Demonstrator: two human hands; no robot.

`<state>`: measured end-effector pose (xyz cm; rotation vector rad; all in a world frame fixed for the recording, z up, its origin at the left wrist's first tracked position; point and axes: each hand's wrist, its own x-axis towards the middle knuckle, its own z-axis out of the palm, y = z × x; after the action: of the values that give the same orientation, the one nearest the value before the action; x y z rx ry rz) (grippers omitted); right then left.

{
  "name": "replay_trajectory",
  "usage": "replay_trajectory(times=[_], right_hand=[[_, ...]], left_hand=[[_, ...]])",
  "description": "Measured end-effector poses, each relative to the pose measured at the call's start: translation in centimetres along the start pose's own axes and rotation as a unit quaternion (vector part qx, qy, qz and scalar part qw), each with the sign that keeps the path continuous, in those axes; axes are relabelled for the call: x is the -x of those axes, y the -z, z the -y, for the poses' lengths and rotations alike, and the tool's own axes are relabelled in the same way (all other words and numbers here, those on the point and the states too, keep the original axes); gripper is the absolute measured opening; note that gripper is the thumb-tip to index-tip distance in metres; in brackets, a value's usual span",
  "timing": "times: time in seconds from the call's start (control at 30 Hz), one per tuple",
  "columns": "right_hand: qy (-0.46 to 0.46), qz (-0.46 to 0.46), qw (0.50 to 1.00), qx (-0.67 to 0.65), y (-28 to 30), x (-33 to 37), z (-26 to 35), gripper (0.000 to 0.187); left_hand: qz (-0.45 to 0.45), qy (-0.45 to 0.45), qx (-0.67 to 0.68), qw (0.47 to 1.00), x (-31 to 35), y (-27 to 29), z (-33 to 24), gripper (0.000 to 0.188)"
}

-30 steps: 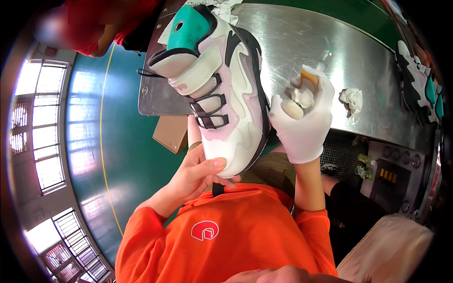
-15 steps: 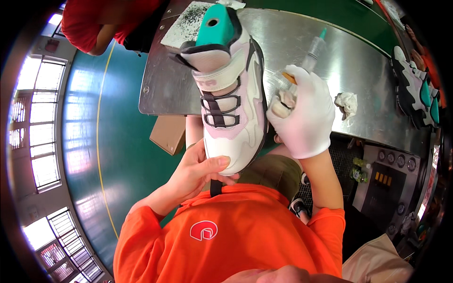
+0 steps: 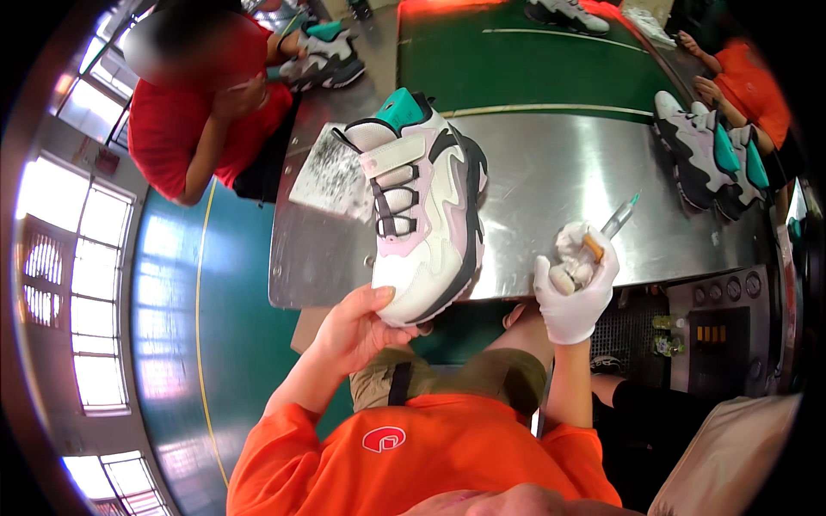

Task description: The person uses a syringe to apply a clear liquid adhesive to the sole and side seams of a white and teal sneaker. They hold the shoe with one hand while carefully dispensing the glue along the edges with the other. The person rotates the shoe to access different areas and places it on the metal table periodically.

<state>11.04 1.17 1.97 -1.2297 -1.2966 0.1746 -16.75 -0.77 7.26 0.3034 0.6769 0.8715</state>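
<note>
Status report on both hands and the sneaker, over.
Left hand grips sneaker by the toe. Gloved right hand holds pen and cloth wad, clear of it. Nothing obstructing.

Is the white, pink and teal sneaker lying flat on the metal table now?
No, the bare left hand holds the white, pink and teal sneaker up by its toe, above the shiny metal table.

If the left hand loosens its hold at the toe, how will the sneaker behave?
The sneaker, held by the left hand at its toe only, would probably tip sideways. Its thick sole suggests stiffness; it likely keeps shape rather than flopping.
</note>
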Motion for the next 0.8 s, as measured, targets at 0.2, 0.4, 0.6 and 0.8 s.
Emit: replay_trajectory(times=[0.2,0.4,0.6,0.8], right_hand=[[0.0,-0.028,0.997,-0.071,0.1,0.3,-3.5,0.068],[0.03,0.002,0.992,0.122,1.0,-1.9,-2.4,0.064],[-0.082,0.019,0.994,0.072,1.8,-0.2,-3.9,0.063],[-0.111,0.094,0.987,0.062,3.0,1.2,-3.8,0.051]], left_hand=[[-0.013,0.01,-0.006,1.0,-12.4,-2.4,-5.4,0.036],[0.011,-0.029,-0.232,0.972,-30.4,-9.1,-11.5,0.026],[0.016,-0.063,-0.413,0.908,-42.9,-11.9,-10.5,0.034],[-0.02,-0.097,-0.324,0.941,-46.7,-10.6,-8.8,0.041]])
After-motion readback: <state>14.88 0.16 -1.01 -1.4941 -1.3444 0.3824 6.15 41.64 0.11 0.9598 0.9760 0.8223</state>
